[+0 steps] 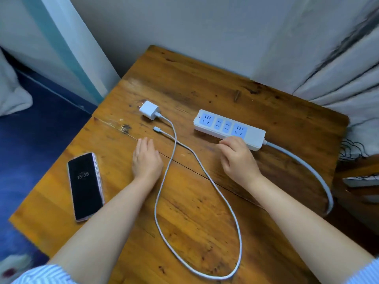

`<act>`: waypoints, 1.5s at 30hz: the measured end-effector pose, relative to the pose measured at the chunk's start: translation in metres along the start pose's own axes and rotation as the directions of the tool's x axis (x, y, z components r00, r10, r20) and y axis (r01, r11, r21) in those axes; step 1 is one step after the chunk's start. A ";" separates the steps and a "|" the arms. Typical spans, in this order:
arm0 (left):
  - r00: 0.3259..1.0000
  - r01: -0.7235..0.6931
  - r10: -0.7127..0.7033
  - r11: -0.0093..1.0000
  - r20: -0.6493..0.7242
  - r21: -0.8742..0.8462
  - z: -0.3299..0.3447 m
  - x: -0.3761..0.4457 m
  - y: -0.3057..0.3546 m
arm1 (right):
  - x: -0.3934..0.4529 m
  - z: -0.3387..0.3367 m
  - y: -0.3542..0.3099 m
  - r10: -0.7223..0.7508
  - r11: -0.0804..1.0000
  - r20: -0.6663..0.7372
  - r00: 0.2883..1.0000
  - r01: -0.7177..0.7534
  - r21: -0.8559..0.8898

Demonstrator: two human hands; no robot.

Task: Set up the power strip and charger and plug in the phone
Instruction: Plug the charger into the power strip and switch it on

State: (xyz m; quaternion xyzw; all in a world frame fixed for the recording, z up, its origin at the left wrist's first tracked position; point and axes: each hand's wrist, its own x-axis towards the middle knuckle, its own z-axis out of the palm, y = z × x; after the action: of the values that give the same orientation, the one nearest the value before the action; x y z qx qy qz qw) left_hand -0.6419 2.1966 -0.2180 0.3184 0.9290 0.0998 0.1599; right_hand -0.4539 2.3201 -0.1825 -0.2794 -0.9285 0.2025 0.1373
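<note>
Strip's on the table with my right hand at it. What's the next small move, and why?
Probably reach the left hand forward to the charger and bring it to the power strip: its sockets are all empty, the charger lies unplugged with its cable attached, and that hand is free.

The surface (205,201) is varnished wood, warm orange-brown with a slight sheen, scuffed and stained in dark patches, with a crack running across it. The power strip (252,136) is smooth matt white plastic with pale blue socket faces. The charger (149,109) and its cable (225,201) are smooth white plastic. The phone (85,186) has a glossy black glass screen. The curtain (338,68) is pale, soft cloth.
</note>
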 end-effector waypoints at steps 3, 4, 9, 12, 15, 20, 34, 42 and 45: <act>0.998 -0.024 0.022 0.999 0.055 0.037 0.005 0.011 -0.026 | 0.038 0.010 -0.014 -0.030 1.000 0.020 0.999 0.030 0.001; 0.997 -0.053 0.050 0.997 0.061 0.049 0.006 0.014 -0.032 | 0.052 0.015 -0.016 -0.036 0.999 0.032 0.999 0.036 0.001; 0.997 -0.078 0.078 0.997 0.005 0.020 0.008 0.022 -0.056 | 0.115 0.047 -0.031 -0.059 0.998 0.134 0.989 0.057 0.021; 0.998 -0.064 0.064 0.998 -0.008 0.023 0.010 0.023 -0.058 | 0.147 0.065 -0.042 -0.102 0.995 0.244 0.964 0.101 0.014; 0.998 -0.067 0.067 0.997 -0.019 0.033 0.012 0.026 -0.059 | 0.172 0.080 -0.048 -0.140 0.990 0.301 0.943 0.131 0.047; 0.998 -0.060 0.061 0.998 -0.026 0.034 0.014 0.026 -0.059 | 0.188 0.097 -0.057 -0.158 0.985 0.395 0.905 0.171 0.001; 0.997 -0.065 0.067 0.997 -0.030 0.046 0.012 0.023 -0.055 | 0.146 0.088 -0.053 0.078 0.979 0.048 0.996 -0.086 0.184; 0.996 -0.091 0.092 0.982 0.004 0.168 0.006 0.013 -0.038 | 0.093 0.014 -0.017 0.189 0.973 -0.035 0.981 -0.182 0.139; 0.979 -0.203 0.202 0.971 0.022 0.128 0.007 0.002 -0.010 | 0.069 -0.018 -0.002 0.225 0.970 -0.055 0.973 -0.219 0.103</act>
State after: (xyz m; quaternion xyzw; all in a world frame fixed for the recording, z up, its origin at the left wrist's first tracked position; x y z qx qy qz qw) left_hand -0.6462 2.1906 -0.2274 0.4216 0.8956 0.0535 0.1317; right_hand -0.5040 2.3637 -0.1554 -0.3811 -0.8755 0.2518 0.1577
